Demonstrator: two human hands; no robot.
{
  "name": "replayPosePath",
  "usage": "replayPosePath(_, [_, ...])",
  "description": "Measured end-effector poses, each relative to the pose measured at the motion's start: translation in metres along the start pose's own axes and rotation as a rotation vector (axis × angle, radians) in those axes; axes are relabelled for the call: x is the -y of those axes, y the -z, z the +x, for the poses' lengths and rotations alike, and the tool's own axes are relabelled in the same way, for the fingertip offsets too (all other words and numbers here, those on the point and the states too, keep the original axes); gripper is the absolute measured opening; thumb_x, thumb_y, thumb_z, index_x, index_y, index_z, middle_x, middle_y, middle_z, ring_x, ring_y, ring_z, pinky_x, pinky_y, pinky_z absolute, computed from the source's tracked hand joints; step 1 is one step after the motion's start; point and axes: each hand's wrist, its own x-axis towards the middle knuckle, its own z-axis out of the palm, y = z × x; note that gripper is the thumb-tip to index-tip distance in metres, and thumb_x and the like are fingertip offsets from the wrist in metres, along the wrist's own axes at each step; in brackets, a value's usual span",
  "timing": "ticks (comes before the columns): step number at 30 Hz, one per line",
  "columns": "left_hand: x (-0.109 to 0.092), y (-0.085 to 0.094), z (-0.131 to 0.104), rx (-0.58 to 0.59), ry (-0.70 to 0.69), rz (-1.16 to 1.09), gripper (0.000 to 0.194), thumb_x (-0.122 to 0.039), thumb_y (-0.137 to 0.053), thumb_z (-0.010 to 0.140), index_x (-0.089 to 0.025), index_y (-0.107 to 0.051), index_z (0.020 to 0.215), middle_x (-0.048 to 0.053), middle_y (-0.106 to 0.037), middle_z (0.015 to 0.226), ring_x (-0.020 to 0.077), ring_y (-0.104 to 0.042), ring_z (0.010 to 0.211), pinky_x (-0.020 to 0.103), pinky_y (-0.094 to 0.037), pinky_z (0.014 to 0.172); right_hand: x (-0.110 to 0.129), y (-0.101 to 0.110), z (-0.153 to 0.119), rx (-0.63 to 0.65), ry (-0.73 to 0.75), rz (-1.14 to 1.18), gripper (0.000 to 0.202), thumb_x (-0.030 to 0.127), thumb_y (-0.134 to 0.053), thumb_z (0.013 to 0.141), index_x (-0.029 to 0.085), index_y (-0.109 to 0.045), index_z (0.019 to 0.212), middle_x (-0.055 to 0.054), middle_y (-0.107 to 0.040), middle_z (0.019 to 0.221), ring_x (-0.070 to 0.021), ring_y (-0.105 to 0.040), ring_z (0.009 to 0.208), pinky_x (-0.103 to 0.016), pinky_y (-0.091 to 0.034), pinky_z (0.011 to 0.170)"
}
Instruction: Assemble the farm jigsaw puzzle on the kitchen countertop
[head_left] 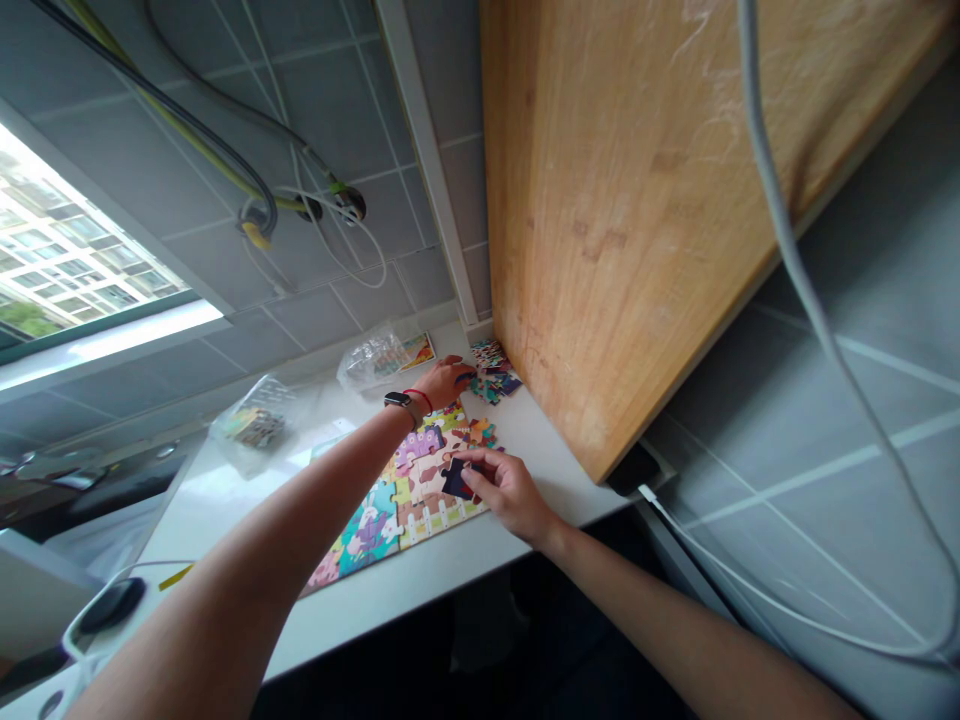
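Note:
My right hand (511,492) pinches a dark navy jigsaw piece (455,479) between thumb and fingers, just above the jigsaw puzzle (382,515). The joined puzzle lies flat on the white table and shows colourful cartoon animals and a white fence. Beyond its far right corner, my left hand (444,378) reaches out with its fingers bent around a dark blue jigsaw piece (465,377), partly hidden by them. Right beside these fingers lies a pile of loose jigsaw pieces (495,378). A few orange and teal pieces (482,433) rest by the puzzle's right edge.
A wooden board (600,200) stands at the right of the white table (555,480). Toward the back lie a crumpled clear bag (371,360), a picture card (418,350) and a plastic bag of pieces (255,425). A white cable (780,600) runs along the right.

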Motion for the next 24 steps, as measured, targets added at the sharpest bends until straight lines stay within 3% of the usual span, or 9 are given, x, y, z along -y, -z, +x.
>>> replayPosePath(8, [0.011,0.012,0.003,0.021,0.145,0.065,0.046,-0.023,-0.061,0.096,-0.02,-0.065,0.141,0.016,-0.057,0.152,0.0327,-0.062,0.134,0.044,-0.048,0.115,-0.007,-0.001,0.001,-0.017,0.012,0.031,0.034,0.045,-0.077,0.086,0.02,-0.072,0.109,-0.005,-0.076,0.099,-0.0154,-0.067,0.078,-0.026,-0.052,0.067])
replayPosePath(15, [0.003,0.036,0.016,0.041,0.155,0.051,0.047,-0.029,-0.06,0.096,-0.022,-0.063,0.142,0.011,-0.069,0.137,0.0252,-0.069,0.121,0.033,-0.051,0.107,-0.008,-0.002,0.002,-0.035,-0.043,0.116,0.037,0.048,-0.085,0.078,0.02,-0.063,0.091,0.002,-0.065,0.079,-0.0128,-0.064,0.069,-0.025,-0.054,0.064])
replayPosePath(18, [-0.008,0.04,0.02,0.091,0.128,0.027,0.045,-0.041,-0.068,0.092,-0.024,-0.067,0.133,0.006,-0.076,0.12,0.0216,-0.074,0.102,0.028,-0.055,0.092,-0.006,-0.003,0.002,-0.034,-0.051,0.112,0.039,0.049,-0.086,0.077,0.02,-0.062,0.089,0.003,-0.064,0.078,-0.0126,-0.064,0.069,-0.025,-0.054,0.065])
replayPosePath(21, [-0.021,0.034,0.018,0.174,0.089,0.01,0.051,-0.058,-0.081,0.075,-0.026,-0.074,0.114,0.002,-0.079,0.098,0.0208,-0.074,0.085,0.025,-0.055,0.076,-0.004,-0.003,0.002,-0.028,-0.054,0.101,0.04,0.051,-0.085,0.077,0.02,-0.062,0.088,0.003,-0.065,0.079,-0.0129,-0.065,0.07,-0.025,-0.054,0.065])
replayPosePath(24, [-0.031,0.023,0.014,0.189,0.059,0.009,0.054,-0.065,-0.083,0.069,-0.025,-0.076,0.103,0.004,-0.077,0.097,0.0238,-0.074,0.088,0.027,-0.055,0.073,-0.002,-0.003,0.002,-0.021,-0.051,0.089,0.04,0.052,-0.085,0.078,0.02,-0.062,0.088,0.002,-0.066,0.079,-0.0133,-0.066,0.07,-0.026,-0.054,0.065])
